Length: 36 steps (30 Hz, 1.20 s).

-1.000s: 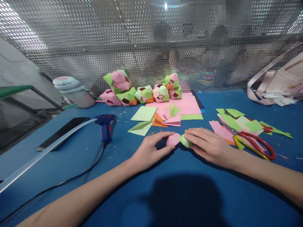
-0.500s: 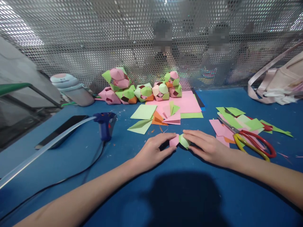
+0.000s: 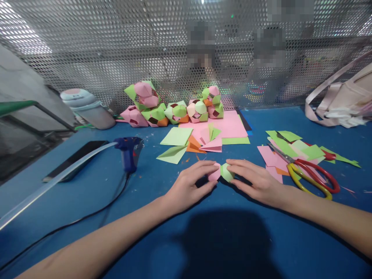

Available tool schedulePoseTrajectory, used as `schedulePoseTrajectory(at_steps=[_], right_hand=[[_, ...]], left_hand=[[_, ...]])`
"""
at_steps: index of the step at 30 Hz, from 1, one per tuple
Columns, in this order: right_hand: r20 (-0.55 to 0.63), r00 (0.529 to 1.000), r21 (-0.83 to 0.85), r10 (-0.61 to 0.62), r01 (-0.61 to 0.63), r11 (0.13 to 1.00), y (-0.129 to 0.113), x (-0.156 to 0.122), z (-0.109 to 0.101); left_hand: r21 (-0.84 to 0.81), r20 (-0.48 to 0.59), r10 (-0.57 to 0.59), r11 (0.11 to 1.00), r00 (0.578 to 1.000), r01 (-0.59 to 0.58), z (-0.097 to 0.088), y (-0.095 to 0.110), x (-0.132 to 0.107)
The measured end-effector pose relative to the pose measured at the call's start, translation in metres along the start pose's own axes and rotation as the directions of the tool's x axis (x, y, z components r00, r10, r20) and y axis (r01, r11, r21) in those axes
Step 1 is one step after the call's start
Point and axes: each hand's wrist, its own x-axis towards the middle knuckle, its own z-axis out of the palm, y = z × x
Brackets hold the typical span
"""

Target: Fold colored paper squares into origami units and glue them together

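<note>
My left hand (image 3: 196, 180) pinches a pink folded paper piece (image 3: 214, 173) between thumb and fingers, low over the blue table. Opposite it, my right hand (image 3: 252, 178) is closed on a light green folded paper piece (image 3: 227, 173). The two pieces meet edge to edge between my hands; whether they are joined I cannot tell. Beyond my hands lie loose orange folded paper (image 3: 194, 145), pink folded paper (image 3: 213, 145) and light green squares (image 3: 176, 136). Red and yellow scissors (image 3: 308, 170) rest on paper scraps right of my right hand.
A blue glue gun (image 3: 129, 154) with a long clear glue stick (image 3: 66, 176) stands at left, near a dark phone-like slab (image 3: 77, 161). Folded paper balls (image 3: 155, 115) line the back by a tumbler (image 3: 88, 110). A pale bag (image 3: 348, 93) sits at far right.
Both hands stay in nearly the same place, still holding the two paper pieces together. The view has shifted very slightly.
</note>
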Motion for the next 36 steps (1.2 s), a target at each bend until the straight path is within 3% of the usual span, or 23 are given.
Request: schedulePoseTrajectory(at_steps=[7, 19, 26, 31, 36], right_hand=[[-0.016, 0.999, 0.004, -0.043, 0.043, 0.999, 0.002, 0.0, 0.002], [-0.002, 1.0, 0.006, 0.018, -0.018, 1.0, 0.0, 0.001, 0.002], [-0.02, 0.984, 0.073, 0.178, -0.176, 0.982, -0.002, 0.007, 0.006], [-0.073, 0.948, 0.13, 0.308, -0.297, 0.946, 0.008, 0.012, 0.008], [-0.087, 0.917, 0.165, 0.39, -0.372, 0.913, 0.019, 0.015, 0.008]], left_hand=[[0.02, 0.051, 0.02, 1.0, 0.998, -0.022, 0.001, -0.002, -0.002], [0.0, 0.057, -0.024, 1.0, 0.998, 0.025, 0.001, 0.0, 0.0], [-0.031, -0.006, -0.206, 0.978, 0.979, 0.205, 0.001, 0.0, 0.003], [-0.143, -0.044, -0.22, 0.967, 0.975, 0.212, 0.002, -0.005, 0.004], [-0.217, -0.09, -0.318, 0.931, 0.944, 0.293, 0.003, -0.011, 0.005]])
